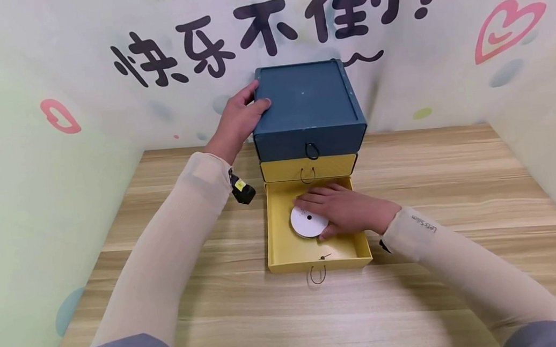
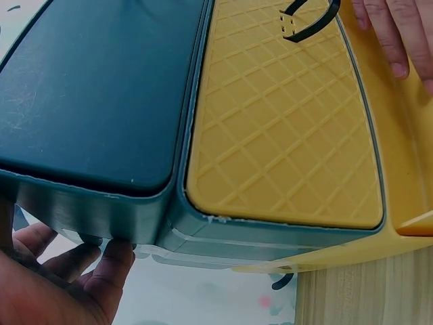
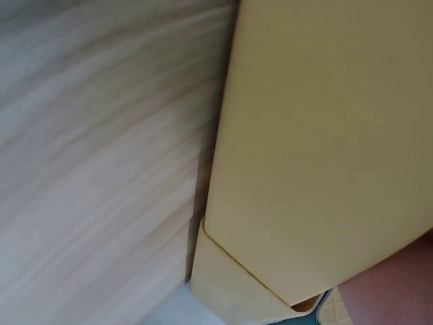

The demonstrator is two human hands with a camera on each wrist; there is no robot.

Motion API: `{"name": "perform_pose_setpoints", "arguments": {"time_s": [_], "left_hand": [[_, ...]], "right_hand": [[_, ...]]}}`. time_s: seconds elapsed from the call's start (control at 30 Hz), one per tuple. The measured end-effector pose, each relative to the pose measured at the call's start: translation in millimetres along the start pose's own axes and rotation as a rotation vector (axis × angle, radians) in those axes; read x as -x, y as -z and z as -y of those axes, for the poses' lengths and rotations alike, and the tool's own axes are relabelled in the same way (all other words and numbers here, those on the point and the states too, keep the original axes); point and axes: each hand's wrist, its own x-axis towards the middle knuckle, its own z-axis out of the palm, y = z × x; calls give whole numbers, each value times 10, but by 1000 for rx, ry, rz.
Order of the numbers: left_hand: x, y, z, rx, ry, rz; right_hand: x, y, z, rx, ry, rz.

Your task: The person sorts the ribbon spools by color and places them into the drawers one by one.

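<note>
A stacked drawer unit stands on the table, with a dark blue drawer box on top and a yellow-fronted drawer below. My left hand rests against the left side of the blue box, thumb on its top; the fingertips touch its side wall in the left wrist view. The lowest yellow drawer is pulled out. Inside it, my right hand holds a flat white spool with a small centre hole, fingers over its upper edge and thumb at the lower right. The hand hides the spool's right part.
Dark loop pulls hang on the drawer fronts, including a black loop on the middle one. Wood-grain table surrounds the unit. A printed cloth backdrop rises right behind it. The pulled-out drawer's outer side wall fills much of the right wrist view.
</note>
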Motion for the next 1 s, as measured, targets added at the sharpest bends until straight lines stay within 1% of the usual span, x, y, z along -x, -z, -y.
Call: {"name": "perform_pose_setpoints", "arguments": {"time_s": [0.3, 0.63, 0.77, 1.0], "left_hand": [[-2, -4, 0, 3, -5, -7], [-1, -2, -11, -2, -5, -3], [-2, -6, -12, -1, -3, 1], [5, 0, -13, -12, 6, -4]], "right_hand": [[-31, -23, 3, 60, -13, 21], [-17, 11, 35, 79, -23, 25], [12, 17, 41, 91, -18, 2], [134, 70, 67, 95, -6, -76]]}}
